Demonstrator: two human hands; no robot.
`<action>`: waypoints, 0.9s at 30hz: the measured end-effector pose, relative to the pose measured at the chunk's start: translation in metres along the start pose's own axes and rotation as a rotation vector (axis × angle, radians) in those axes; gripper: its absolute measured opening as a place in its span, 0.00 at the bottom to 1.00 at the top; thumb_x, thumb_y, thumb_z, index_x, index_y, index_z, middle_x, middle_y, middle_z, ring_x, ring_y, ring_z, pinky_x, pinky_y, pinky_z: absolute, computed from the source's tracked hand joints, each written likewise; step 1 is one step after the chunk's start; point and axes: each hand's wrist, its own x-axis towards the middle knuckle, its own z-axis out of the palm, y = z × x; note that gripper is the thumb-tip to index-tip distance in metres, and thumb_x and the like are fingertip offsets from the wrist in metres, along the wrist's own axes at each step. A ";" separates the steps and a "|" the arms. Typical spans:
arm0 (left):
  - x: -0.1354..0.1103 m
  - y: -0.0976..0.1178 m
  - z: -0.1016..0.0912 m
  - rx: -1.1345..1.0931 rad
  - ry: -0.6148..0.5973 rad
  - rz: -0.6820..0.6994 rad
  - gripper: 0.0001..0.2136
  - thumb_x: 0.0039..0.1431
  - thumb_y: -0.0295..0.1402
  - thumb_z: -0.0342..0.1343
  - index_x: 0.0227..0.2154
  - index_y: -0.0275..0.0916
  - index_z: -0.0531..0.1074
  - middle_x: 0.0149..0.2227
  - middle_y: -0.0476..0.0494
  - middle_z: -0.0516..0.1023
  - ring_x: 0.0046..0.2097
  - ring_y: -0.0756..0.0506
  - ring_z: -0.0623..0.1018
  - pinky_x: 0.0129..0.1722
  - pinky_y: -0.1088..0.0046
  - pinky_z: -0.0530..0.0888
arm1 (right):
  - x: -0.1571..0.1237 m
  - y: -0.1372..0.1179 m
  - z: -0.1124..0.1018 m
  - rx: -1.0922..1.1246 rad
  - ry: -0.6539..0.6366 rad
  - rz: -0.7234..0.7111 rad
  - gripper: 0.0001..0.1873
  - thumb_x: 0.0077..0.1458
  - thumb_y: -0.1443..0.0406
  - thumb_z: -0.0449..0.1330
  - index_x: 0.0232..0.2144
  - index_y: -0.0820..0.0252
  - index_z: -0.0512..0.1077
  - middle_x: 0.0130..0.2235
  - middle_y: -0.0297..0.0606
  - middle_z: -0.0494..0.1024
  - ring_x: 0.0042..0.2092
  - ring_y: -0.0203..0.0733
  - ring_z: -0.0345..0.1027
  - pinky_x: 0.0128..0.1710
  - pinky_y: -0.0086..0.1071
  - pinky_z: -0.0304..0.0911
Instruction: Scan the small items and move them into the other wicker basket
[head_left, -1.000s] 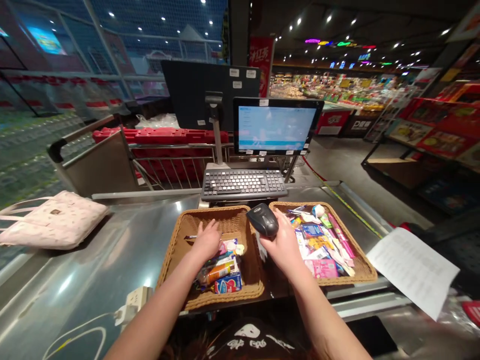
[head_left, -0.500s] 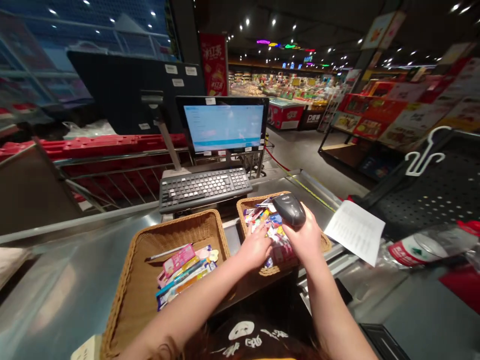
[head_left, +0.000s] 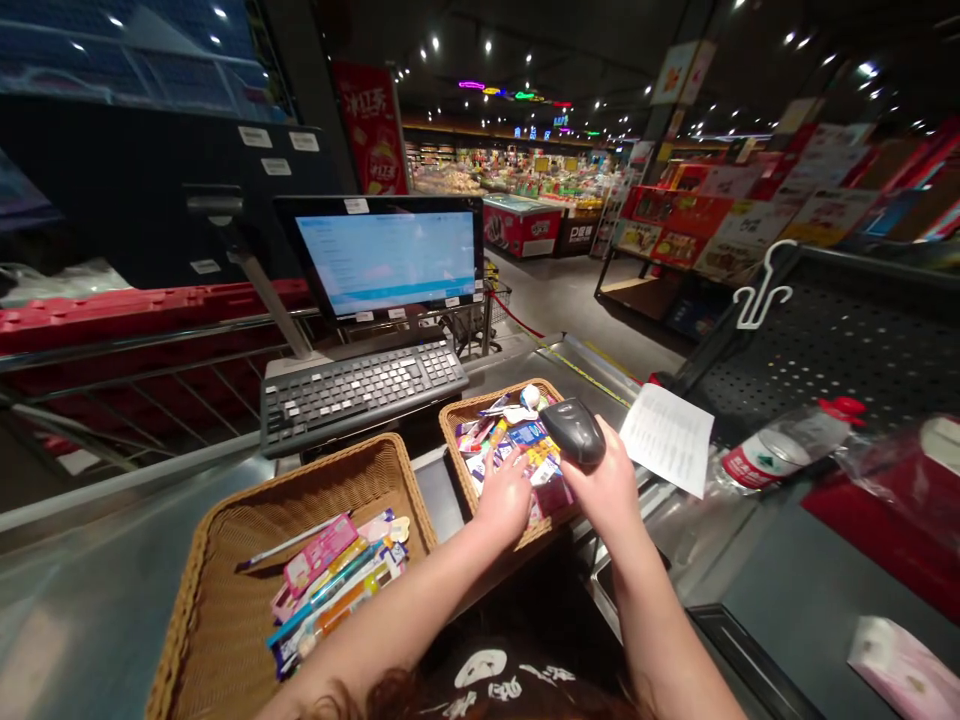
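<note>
My right hand (head_left: 611,487) is closed round a black handheld barcode scanner (head_left: 574,432), held over the right wicker basket (head_left: 456,432). That basket is full of several small colourful packets (head_left: 517,440). My left hand (head_left: 506,495) reaches into the same basket, fingers down on the packets; whether it grips one is hidden. The left wicker basket (head_left: 225,530) holds several flat packets and a pen-like stick (head_left: 337,575).
A keyboard (head_left: 360,392) and lit monitor (head_left: 386,255) stand behind the baskets on the steel counter (head_left: 90,610). A printed sheet (head_left: 667,438) and a water bottle (head_left: 780,445) lie at right beside a black perforated rack (head_left: 847,350). Shop shelves fill the background.
My left hand left the left basket and crossed into the right basket. The view swung right. The scanner stayed in my right hand.
</note>
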 end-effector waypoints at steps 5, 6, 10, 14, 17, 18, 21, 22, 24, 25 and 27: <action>0.000 -0.007 -0.024 -0.090 0.048 -0.047 0.09 0.60 0.28 0.54 0.29 0.40 0.79 0.58 0.39 0.75 0.66 0.33 0.64 0.66 0.34 0.48 | -0.007 0.002 -0.008 -0.027 0.017 0.024 0.26 0.49 0.63 0.60 0.51 0.65 0.70 0.55 0.53 0.73 0.61 0.60 0.62 0.61 0.56 0.58; 0.000 -0.011 -0.033 -0.091 0.078 -0.058 0.10 0.61 0.28 0.53 0.28 0.40 0.78 0.58 0.40 0.74 0.66 0.33 0.64 0.65 0.34 0.48 | -0.008 0.002 -0.010 -0.031 0.022 0.030 0.27 0.49 0.62 0.61 0.52 0.65 0.70 0.55 0.53 0.73 0.61 0.60 0.62 0.61 0.56 0.58; -0.003 -0.034 -0.075 -0.069 0.237 -0.118 0.09 0.62 0.29 0.53 0.30 0.40 0.77 0.59 0.42 0.73 0.67 0.34 0.62 0.64 0.33 0.49 | -0.012 -0.001 -0.012 -0.023 0.006 0.035 0.29 0.49 0.61 0.62 0.54 0.64 0.69 0.55 0.54 0.73 0.62 0.61 0.62 0.62 0.59 0.57; -0.012 -0.052 -0.113 -0.037 0.371 -0.160 0.10 0.63 0.30 0.52 0.28 0.41 0.76 0.60 0.44 0.72 0.68 0.35 0.60 0.64 0.33 0.49 | -0.012 -0.010 -0.005 0.011 -0.017 0.034 0.32 0.48 0.60 0.62 0.56 0.66 0.67 0.57 0.55 0.72 0.62 0.60 0.62 0.63 0.58 0.55; -0.021 -0.061 -0.132 -0.032 0.440 -0.177 0.11 0.64 0.31 0.51 0.28 0.41 0.75 0.61 0.43 0.72 0.68 0.34 0.59 0.63 0.32 0.48 | -0.011 -0.018 0.000 0.026 -0.039 0.034 0.33 0.48 0.59 0.62 0.56 0.68 0.67 0.57 0.56 0.71 0.62 0.61 0.62 0.63 0.57 0.57; -0.023 -0.064 -0.137 -0.031 0.462 -0.180 0.11 0.64 0.32 0.50 0.28 0.41 0.75 0.61 0.43 0.72 0.68 0.34 0.59 0.63 0.32 0.48 | -0.011 -0.021 0.002 0.029 -0.043 0.025 0.33 0.48 0.59 0.62 0.55 0.69 0.67 0.57 0.57 0.71 0.62 0.61 0.62 0.63 0.57 0.57; -0.031 -0.071 -0.148 -0.028 0.521 -0.190 0.12 0.64 0.33 0.49 0.28 0.41 0.74 0.61 0.42 0.71 0.68 0.34 0.59 0.63 0.32 0.48 | -0.010 -0.028 0.006 0.042 -0.052 -0.034 0.31 0.48 0.61 0.61 0.55 0.66 0.68 0.56 0.54 0.72 0.62 0.60 0.62 0.63 0.56 0.57; -0.033 -0.073 -0.151 -0.029 0.537 -0.192 0.12 0.64 0.33 0.49 0.28 0.41 0.74 0.61 0.42 0.71 0.68 0.34 0.59 0.63 0.32 0.48 | -0.009 -0.031 0.007 0.047 -0.051 -0.052 0.30 0.48 0.61 0.61 0.55 0.64 0.68 0.56 0.53 0.73 0.62 0.59 0.62 0.63 0.56 0.57; -0.038 -0.077 -0.157 -0.029 0.570 -0.201 0.12 0.64 0.33 0.49 0.28 0.41 0.74 0.60 0.42 0.71 0.68 0.34 0.59 0.63 0.32 0.48 | -0.009 -0.037 0.009 0.057 -0.060 -0.077 0.30 0.48 0.63 0.61 0.55 0.62 0.68 0.56 0.51 0.73 0.61 0.59 0.63 0.63 0.56 0.57; -0.041 -0.078 -0.160 -0.027 0.582 -0.205 0.12 0.64 0.34 0.48 0.27 0.41 0.74 0.60 0.42 0.71 0.68 0.34 0.59 0.63 0.32 0.48 | -0.009 -0.040 0.010 0.064 -0.068 -0.085 0.30 0.48 0.63 0.61 0.55 0.62 0.68 0.56 0.50 0.73 0.61 0.59 0.63 0.62 0.56 0.58; -0.046 -0.081 -0.166 -0.018 0.603 -0.214 0.13 0.65 0.34 0.48 0.27 0.41 0.73 0.60 0.41 0.71 0.68 0.35 0.59 0.63 0.33 0.48 | -0.008 -0.047 0.012 0.082 -0.088 -0.107 0.30 0.48 0.63 0.61 0.55 0.62 0.68 0.56 0.51 0.72 0.61 0.59 0.63 0.62 0.56 0.59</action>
